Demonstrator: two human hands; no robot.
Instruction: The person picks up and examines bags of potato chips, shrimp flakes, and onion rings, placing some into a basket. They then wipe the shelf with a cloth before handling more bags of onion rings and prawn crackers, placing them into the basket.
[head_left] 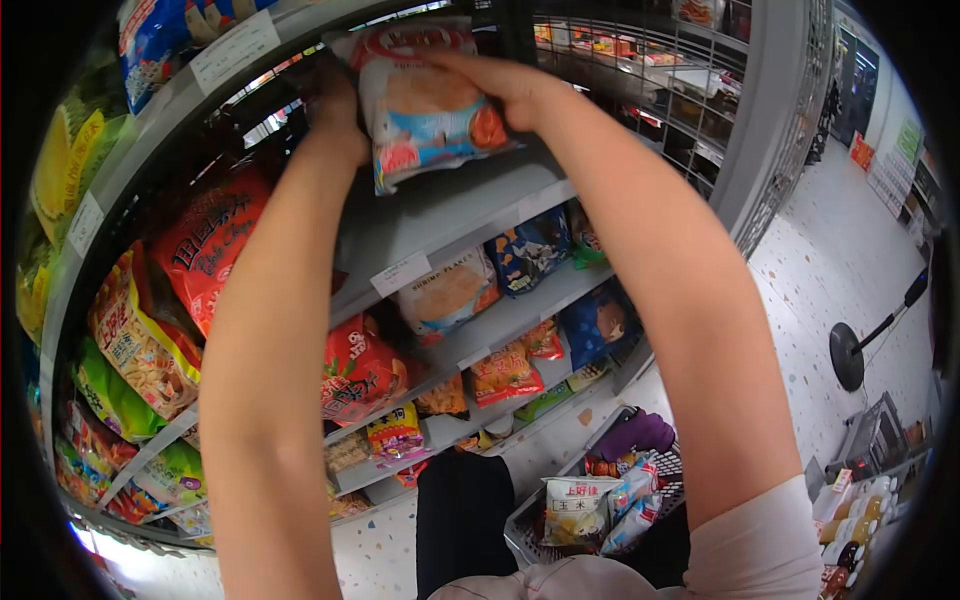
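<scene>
A bag of shrimp flakes (425, 110), white and blue with a red logo, is upright above a grey shelf (440, 215) near the top of the view. My right hand (505, 85) grips its right side, fingers reaching across the upper front. On the other side is my left hand (335, 105), in shadow and partly hidden by the bag, with its fingers closed on that edge. One shelf below lies a similar shrimp flakes bag (452, 290), beside a dark blue snack bag (533, 252).
Red chip bags (205, 240) and other snacks fill the shelves on the left. A shopping basket (525, 535) holding several snack bags sits on the floor by my legs. Wire mesh (650, 90) closes the shelf's right end. Jars (860, 510) stand at lower right.
</scene>
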